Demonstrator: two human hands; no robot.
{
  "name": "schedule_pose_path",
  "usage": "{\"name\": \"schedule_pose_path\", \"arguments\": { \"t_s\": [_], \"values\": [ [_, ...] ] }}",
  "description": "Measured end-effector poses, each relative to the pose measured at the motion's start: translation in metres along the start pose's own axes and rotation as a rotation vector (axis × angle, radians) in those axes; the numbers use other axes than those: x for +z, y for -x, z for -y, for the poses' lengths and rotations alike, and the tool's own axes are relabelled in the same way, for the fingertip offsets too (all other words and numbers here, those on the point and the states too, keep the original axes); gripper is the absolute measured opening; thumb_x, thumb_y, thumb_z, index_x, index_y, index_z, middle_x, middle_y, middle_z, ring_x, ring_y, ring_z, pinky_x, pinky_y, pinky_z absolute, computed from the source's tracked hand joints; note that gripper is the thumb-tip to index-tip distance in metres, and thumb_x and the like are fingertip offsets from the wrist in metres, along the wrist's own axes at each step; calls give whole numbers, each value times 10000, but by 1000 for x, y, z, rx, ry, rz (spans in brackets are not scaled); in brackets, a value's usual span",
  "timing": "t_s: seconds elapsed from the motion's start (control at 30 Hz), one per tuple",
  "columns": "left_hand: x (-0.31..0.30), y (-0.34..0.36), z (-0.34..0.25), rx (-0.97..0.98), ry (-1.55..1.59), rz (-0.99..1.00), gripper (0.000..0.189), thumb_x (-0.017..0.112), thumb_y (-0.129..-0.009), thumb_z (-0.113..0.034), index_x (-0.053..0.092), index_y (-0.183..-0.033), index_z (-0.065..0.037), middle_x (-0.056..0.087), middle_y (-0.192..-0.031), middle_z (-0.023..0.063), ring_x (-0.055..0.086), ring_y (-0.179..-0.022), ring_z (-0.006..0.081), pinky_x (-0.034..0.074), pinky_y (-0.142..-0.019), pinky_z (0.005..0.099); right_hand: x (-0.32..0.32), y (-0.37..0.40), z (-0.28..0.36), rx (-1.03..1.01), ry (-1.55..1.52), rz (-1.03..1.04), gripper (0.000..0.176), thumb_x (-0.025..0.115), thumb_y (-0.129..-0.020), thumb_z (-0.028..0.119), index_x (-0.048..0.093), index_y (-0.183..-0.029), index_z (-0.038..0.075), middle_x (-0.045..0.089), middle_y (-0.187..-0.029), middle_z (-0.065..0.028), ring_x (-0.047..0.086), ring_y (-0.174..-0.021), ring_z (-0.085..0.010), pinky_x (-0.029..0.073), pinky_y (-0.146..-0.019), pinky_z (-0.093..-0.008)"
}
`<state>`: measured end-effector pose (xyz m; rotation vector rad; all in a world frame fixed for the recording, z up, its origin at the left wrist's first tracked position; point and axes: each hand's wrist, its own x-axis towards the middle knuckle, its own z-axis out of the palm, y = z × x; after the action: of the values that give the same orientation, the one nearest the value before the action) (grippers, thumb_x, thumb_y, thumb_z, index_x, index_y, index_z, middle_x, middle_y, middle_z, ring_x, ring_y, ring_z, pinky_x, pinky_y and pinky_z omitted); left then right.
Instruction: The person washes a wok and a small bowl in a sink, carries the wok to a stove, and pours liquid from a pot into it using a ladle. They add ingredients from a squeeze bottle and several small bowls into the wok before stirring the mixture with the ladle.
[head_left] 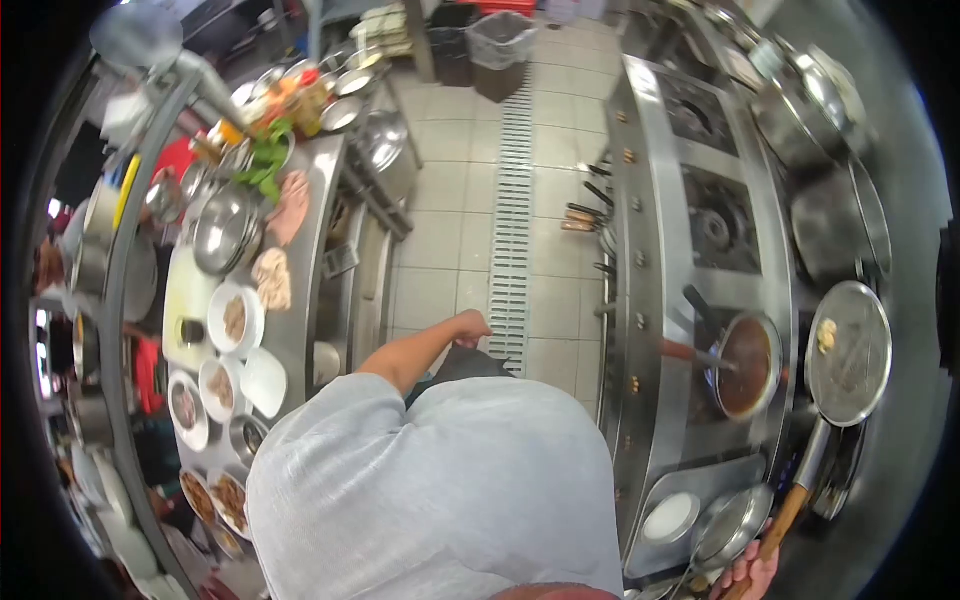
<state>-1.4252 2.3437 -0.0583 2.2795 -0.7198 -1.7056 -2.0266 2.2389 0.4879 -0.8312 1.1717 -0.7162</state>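
Note:
My right hand (755, 574), at the lower right, is closed around the wooden handle of a large round skimmer (850, 350). A small pale lump of food lies on the skimmer's mesh, which is tilted by the wall behind the stove. Down by my thigh, over the floor, my left hand (472, 326) is curled into a fist, and nothing shows in it. Left of the skimmer, a pan of reddish-brown sauce (750, 375) sits on the stove. A ladle (695, 354) with a brown handle rests in the sauce.
The stove (715, 220) runs along my right, with large metal pots (835, 225) behind it. A tray (660, 500) holds a white bowl (671, 517) and a metal strainer. On the left counter (318, 190) are bowls of meat (235, 318), raw meat and green leaves. A drain grate (513, 200) crosses the floor.

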Motion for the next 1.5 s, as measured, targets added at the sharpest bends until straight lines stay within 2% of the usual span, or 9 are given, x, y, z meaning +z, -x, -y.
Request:
{"name": "schedule_pose_path", "arguments": {
  "t_s": [0.13,0.2,0.33,0.83,1.07,1.2,1.3,1.37,1.5],
  "values": [
    [-13,20,15,36,-77,-9,437,612,-862,-390,726,-748,16,682,-670,179,667,-550,275,537,-505,425,129,-77,-1,107,30,402,553,619,-960,120,319,-1416,30,522,-1083,-169,600,-693,-236,555,-535,-386],
    [-16,32,19,57,-103,-20,472,615,-852,-414,731,-799,41,693,-733,224,693,-628,324,555,-575,441,208,-118,-18,72,76,551,658,625,-881,84,335,-1459,-40,573,-878,-107,592,-560,-137,502,-389,-250],
    [-20,41,54,295,-211,-254,504,626,-836,-436,727,-833,58,693,-868,279,693,-832,401,551,-755,456,352,-171,-51,202,226,758,685,690,-789,80,399,-1390,-74,552,-818,-129,571,-494,-181,517,-384,-307],
    [-57,97,141,29,311,-425,427,630,-803,-399,735,-724,7,703,-709,201,715,-744,332,565,-762,428,723,-113,-197,397,538,1422,284,625,-811,-17,571,-1089,-39,626,-828,-89,590,-570,-135,483,-456,-275],
    [-59,120,150,-65,458,-369,411,608,-792,-380,714,-650,-10,680,-613,146,697,-621,283,570,-693,414,768,-97,-263,-256,952,1567,244,592,-771,-20,584,-1013,-46,598,-692,-90,619,-601,-172,490,-576,-319],
    [-38,79,167,-15,431,-459,449,630,-795,-390,696,-691,42,685,-709,225,698,-704,358,561,-725,452,777,-110,-294,-987,1080,1445,356,573,-769,-4,570,-1125,-24,610,-704,-127,629,-591,-190,476,-548,-352],
    [-31,71,172,22,403,-553,484,649,-792,-401,694,-776,80,687,-839,291,694,-802,416,553,-768,479,756,-126,-285,-1012,973,1422,420,570,-790,-3,560,-1210,-8,616,-744,-94,609,-572,-171,463,-506,-335],
    [-31,75,170,34,410,-556,494,655,-792,-405,700,-828,86,688,-892,304,692,-849,426,551,-791,480,730,-120,-249,-285,945,1426,447,579,-803,-6,557,-1250,-3,605,-770,-61,583,-561,-147,456,-485,-297],
    [-30,86,165,39,411,-483,505,662,-805,-415,706,-906,78,695,-946,292,689,-913,419,548,-828,468,661,-140,-200,182,685,1246,433,611,-777,-24,554,-1205,-55,582,-783,-83,554,-534,-139,456,-444,-266]
  ]
}}
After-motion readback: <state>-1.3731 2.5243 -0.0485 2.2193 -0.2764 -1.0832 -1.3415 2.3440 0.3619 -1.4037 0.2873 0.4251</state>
